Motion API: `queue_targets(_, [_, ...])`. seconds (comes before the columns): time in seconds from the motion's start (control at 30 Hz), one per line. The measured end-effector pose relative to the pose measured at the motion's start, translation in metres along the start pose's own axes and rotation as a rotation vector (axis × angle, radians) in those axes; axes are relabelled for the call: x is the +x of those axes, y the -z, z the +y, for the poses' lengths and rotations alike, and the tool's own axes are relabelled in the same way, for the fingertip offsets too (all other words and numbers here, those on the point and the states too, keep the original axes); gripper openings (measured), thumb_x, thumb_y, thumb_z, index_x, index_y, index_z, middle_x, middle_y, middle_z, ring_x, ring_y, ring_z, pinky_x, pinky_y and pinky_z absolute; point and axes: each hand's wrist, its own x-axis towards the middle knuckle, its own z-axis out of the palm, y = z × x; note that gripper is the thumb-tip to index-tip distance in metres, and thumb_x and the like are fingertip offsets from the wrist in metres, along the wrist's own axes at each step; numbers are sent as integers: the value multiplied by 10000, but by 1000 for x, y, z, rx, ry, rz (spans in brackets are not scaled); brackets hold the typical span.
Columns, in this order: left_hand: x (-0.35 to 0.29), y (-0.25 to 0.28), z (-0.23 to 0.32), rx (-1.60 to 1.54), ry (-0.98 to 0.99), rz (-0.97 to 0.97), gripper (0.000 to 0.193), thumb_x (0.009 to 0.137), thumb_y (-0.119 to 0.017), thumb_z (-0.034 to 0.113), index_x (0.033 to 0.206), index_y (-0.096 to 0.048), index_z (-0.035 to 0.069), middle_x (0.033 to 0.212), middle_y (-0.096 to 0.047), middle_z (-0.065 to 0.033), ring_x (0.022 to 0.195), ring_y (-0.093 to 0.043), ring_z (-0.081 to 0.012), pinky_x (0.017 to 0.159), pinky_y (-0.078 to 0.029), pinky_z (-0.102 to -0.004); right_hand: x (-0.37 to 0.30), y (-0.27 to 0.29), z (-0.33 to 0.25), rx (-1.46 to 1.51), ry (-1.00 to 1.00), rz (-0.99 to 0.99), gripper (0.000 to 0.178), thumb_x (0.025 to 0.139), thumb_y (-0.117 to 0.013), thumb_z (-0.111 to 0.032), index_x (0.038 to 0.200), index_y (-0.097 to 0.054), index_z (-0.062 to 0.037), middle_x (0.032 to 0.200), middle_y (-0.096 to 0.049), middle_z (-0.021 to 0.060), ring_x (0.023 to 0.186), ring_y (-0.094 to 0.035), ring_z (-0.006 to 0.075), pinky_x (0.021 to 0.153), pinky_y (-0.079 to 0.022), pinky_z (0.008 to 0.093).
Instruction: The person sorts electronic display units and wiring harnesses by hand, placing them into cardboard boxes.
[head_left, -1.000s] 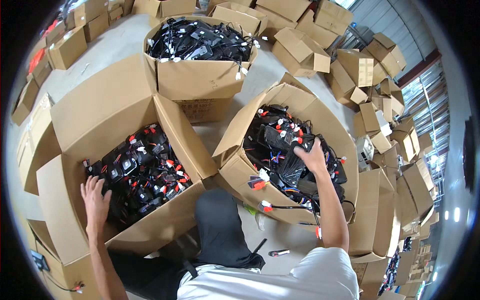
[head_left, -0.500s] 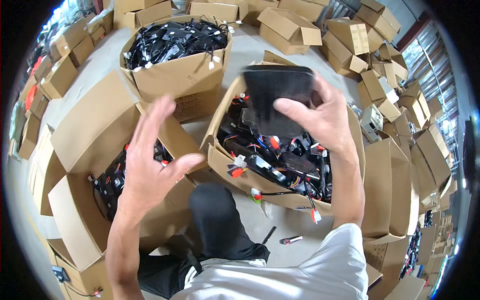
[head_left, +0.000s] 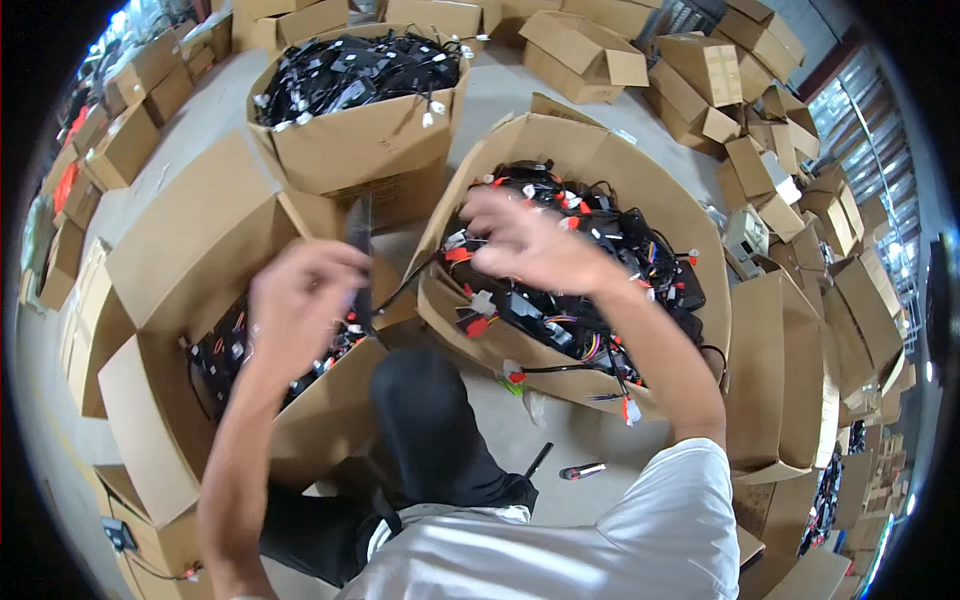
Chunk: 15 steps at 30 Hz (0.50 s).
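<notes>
My left hand [head_left: 308, 305], blurred, is closed on a flat black device [head_left: 362, 255], seen nearly edge-on and upright between the left and middle boxes. From its lower end a black cable [head_left: 408, 284] runs toward the rim of the middle box. Over that carton [head_left: 640, 150] is my right hand [head_left: 530, 238], smeared by motion, its fingers apart and nothing plainly held. Beneath it lie black devices [head_left: 690, 285] with coloured wires and red and white connectors [head_left: 478, 318]. Similar black parts [head_left: 225, 360] fill the bottom of the left carton [head_left: 160, 385].
A carton heaped with black devices [head_left: 360, 75] stands beyond. My knee [head_left: 425, 410] is between the near boxes. On the floor lie a cutter-like tool [head_left: 582, 470] and a thin black strip [head_left: 539, 460]. Several open cartons [head_left: 780, 370] crowd the right side and back.
The black device has passed from my right hand to my left and turned edge-on, moving left. My right hand has come down over the middle box. My left hand has closed.
</notes>
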Motion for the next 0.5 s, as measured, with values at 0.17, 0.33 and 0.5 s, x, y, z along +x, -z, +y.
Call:
queue_targets(0.17, [-3,-29,-87,190,-171,90,163,906,-668,110,954,-705,-42,934,-714,-95,877,-662,-127,809,-522,-283,-6,-93,49,-711,82,-277,593,879,-707,-348,1332,-515,-18,1188,-622,200,1228,-531,358,1103,-339,502])
queue_targets(0.33, [-41,52,-124,166,157,298,190,958,-641,133,997,-679,-49,820,-664,-25,736,-553,-61,670,-471,-236,-54,-139,52,-739,212,162,315,904,-702,-222,1136,-654,-15,1225,-646,148,1262,-552,356,1156,-319,544])
queue_targets(0.5, [-99,38,-157,-10,328,226,167,957,-661,109,1028,-664,-42,848,-655,-12,781,-581,-58,717,-505,-247,-43,-181,68,-200,-68,322,315,962,-644,-234,1133,-668,30,1169,-675,200,1100,-651,367,985,-493,412])
